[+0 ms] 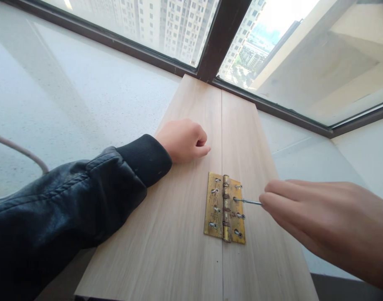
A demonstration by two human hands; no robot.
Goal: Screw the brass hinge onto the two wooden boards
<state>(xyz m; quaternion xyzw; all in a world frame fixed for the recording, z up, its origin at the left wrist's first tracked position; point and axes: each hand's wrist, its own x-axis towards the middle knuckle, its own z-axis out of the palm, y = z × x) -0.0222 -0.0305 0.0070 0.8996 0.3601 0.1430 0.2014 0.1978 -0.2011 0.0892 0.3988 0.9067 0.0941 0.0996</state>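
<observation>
A worn brass butt hinge [226, 209] lies spread across the seam between two pale wooden boards. Several screws stand raised in its leaves, some leaning. My right hand [323, 217] is closed round a screwdriver [249, 201], whose handle is hidden inside the fist. The thin metal shaft points left, and its tip meets the second hole from the top of the right leaf; whether a screw sits there is hard to make out. My left hand [185, 142] rests as a loose fist on the left board [153, 238], above and left of the hinge, with nothing visible in it.
The right board [257, 167] runs beside the left one toward a dark window frame [213, 46]. Beneath them is a white speckled ledge [116, 92]. A pale cable [19, 148] curves at the far left. Tall buildings show through the glass.
</observation>
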